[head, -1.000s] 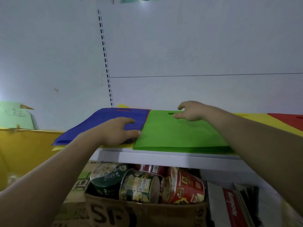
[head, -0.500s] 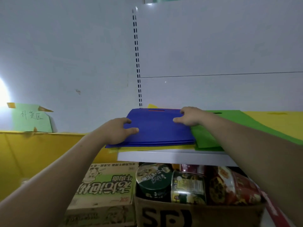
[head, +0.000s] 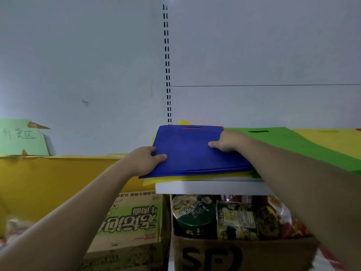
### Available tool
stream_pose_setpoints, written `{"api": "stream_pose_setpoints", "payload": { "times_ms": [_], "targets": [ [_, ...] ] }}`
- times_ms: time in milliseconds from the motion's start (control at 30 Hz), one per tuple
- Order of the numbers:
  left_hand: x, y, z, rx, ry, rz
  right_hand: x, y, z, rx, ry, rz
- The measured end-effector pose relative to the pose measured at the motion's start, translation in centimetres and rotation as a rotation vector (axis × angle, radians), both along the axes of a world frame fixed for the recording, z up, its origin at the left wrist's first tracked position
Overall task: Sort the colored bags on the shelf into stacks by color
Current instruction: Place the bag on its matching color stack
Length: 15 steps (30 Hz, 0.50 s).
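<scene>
- Left hand [head: 145, 160] is gripping the blue bags [head: 191, 153] by their left edge, thumb on top; right hand [head: 228, 141] is resting on their right edge, its grip hidden.
- They are lying mid-frame on the shelf [head: 205, 187], hiding most of a yellow bag [head: 175, 178].

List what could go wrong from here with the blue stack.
The blue stack, gripped by the left hand with the right hand on it, juts past the shelf end; it could slip off.
A yellow bag lies under it, and orange shows through its slot; colours may get mixed.
Its right edge seems to overlap the green stack, which might get dragged.
</scene>
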<state>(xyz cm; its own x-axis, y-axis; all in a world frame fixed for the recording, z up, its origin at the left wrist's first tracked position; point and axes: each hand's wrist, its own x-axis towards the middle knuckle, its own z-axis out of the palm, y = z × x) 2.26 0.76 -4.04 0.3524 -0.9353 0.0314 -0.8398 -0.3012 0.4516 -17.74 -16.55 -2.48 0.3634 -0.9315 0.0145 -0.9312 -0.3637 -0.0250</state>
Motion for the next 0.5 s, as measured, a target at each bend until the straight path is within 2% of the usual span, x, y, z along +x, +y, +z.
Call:
{"api": "stream_pose_setpoints", "payload": {
  "times_ms": [333, 500],
  "targets": [
    [-0.39, 0.51, 0.70, -0.012, 0.000, 0.020, 0.26, -0.88, 0.72, -0.057, -0.103, 0.034],
    [0.00, 0.82, 1.13, -0.022, 0.112, 0.041, -0.07, -1.13, 0.29, 0.002, -0.026, -0.007]
  ]
}}
